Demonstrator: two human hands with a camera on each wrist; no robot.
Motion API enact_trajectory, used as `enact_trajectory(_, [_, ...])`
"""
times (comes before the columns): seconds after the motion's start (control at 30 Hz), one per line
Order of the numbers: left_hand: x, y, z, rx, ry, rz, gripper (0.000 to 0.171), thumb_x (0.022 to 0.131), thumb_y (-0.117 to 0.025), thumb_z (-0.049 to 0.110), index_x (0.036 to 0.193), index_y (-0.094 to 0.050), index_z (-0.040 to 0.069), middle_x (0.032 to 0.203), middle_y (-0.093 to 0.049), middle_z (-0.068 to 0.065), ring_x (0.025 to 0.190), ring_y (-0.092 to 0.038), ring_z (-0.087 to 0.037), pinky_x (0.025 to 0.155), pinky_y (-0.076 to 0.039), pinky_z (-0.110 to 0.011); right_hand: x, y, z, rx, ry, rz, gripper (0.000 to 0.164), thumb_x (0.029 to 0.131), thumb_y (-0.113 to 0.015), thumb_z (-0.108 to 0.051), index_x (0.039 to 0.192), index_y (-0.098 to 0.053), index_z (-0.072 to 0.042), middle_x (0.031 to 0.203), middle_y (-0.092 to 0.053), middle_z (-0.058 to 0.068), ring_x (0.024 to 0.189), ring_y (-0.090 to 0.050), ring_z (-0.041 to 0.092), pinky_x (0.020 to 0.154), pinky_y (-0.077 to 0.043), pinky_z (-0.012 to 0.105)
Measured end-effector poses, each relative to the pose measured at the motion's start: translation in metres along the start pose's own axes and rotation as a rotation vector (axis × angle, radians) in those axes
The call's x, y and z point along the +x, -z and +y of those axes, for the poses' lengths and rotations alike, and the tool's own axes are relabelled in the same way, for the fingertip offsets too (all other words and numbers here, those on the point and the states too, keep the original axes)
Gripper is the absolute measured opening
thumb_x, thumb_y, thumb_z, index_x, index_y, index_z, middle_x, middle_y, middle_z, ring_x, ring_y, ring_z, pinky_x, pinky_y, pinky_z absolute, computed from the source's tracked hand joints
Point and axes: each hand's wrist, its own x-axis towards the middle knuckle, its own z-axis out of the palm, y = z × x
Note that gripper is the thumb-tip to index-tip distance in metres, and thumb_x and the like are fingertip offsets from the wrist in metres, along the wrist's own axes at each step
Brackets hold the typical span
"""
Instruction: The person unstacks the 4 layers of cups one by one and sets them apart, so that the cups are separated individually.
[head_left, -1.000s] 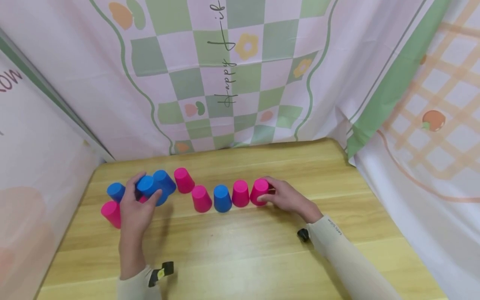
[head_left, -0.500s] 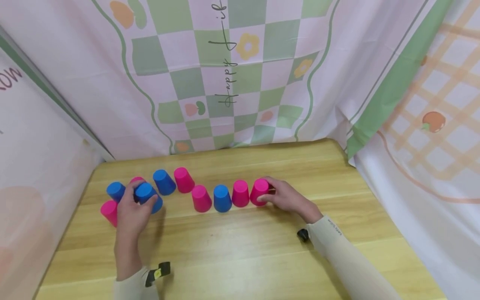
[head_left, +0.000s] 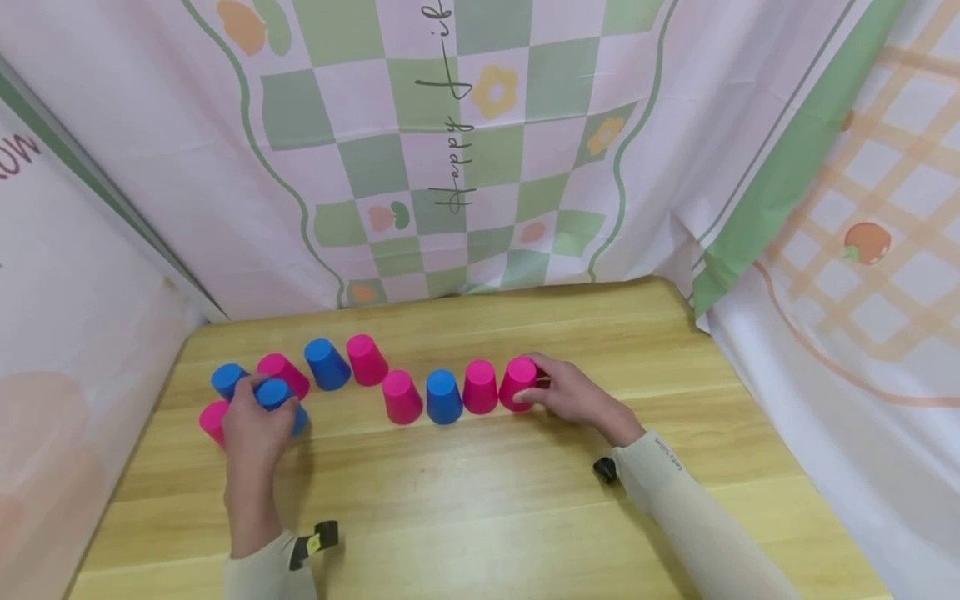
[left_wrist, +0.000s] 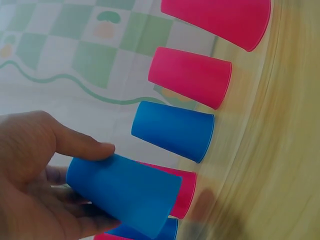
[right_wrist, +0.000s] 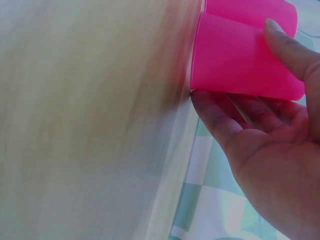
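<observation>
At the left my left hand (head_left: 253,433) grips an upside-down blue cup (left_wrist: 125,195) between thumb and fingers; in the left wrist view its rim is clear of the table. Close around it stand a blue cup (head_left: 228,380), a pink cup (head_left: 283,375) and a pink cup (head_left: 213,421) partly hidden by the hand. On the right, my right hand (head_left: 573,396) holds the end pink cup (right_wrist: 240,60) of a row, thumb on one side and fingers on the other. That cup stands upside down on the table.
Left of the held pink cup the row runs on with a pink cup (head_left: 481,387), a blue cup (head_left: 445,397) and a pink cup (head_left: 402,397). Behind stand another blue cup (head_left: 327,365) and pink cup (head_left: 367,360). A patterned curtain (head_left: 480,167) borders the wooden table (head_left: 480,508).
My left hand has carried the blue cup left and toward me, uncovering the pink and blue cups behind it. The right hand has stayed on its pink cup.
</observation>
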Motion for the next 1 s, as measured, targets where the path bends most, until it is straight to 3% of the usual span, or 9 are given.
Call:
enact_trajectory(0.27, [0.0005, 0.0013, -0.0028, -0.002, 0.050, -0.001, 0.061, 0.103, -0.057, 0.009, 0.157, -0.033, -0.006, 0.160, -0.038, -0.034, 0.150, -0.034, -0.054, 0.116, -0.036, -0.071, 0.0005, 0.0001, -0.0014, -0.005, 0.001, 0.005, 0.047, 0.096, -0.079, -0.025, 0.139, -0.062, -0.017, 0.123, -0.071, 0.001, 0.113, -0.066, 0.021, 0.101, -0.057, 0.044])
enact_trajectory(1.0, [0.0032, -0.0007, -0.0036, 0.042, 0.067, -0.015, 0.059, 0.104, -0.055, 0.008, 0.158, -0.035, -0.006, 0.160, -0.038, -0.034, 0.145, -0.040, -0.056, 0.112, -0.040, -0.071, -0.0002, 0.0000, -0.0015, -0.007, -0.006, 0.000, 0.047, 0.096, -0.079, -0.026, 0.139, -0.062, -0.018, 0.122, -0.071, 0.001, 0.112, -0.066, 0.021, 0.101, -0.057, 0.044])
